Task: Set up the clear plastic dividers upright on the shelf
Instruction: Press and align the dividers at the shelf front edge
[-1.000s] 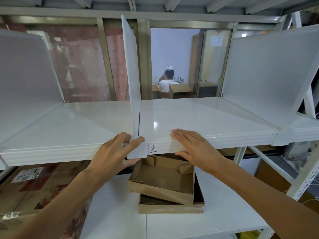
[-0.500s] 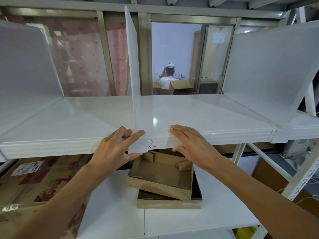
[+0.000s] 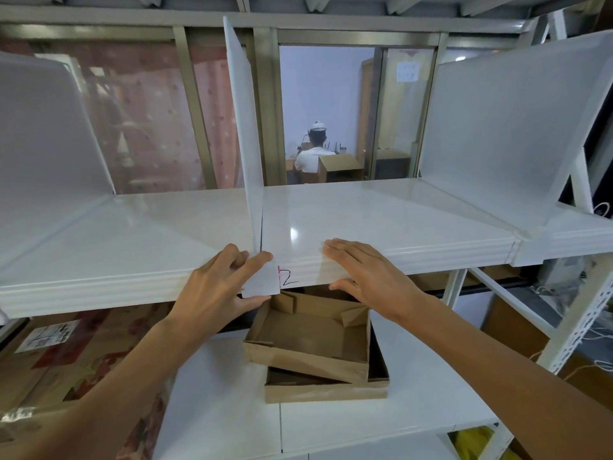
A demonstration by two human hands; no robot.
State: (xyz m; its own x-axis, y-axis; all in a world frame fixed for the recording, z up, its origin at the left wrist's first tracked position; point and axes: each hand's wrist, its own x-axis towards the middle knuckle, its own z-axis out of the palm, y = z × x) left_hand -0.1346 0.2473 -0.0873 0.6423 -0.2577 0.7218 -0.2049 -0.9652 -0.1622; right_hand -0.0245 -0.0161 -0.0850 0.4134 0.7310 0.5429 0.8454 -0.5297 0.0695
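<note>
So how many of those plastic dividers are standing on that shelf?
3. The left divider stands at the shelf's left end, the middle divider at the front by the left hand, the right divider at the right end. None seem hidden.

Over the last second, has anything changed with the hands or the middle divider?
Hardly anything. The left hand keeps pinching the front tab of the middle divider, which stays upright. The right hand stays flat on the shelf edge. Only the camera view shifts slightly.
</note>
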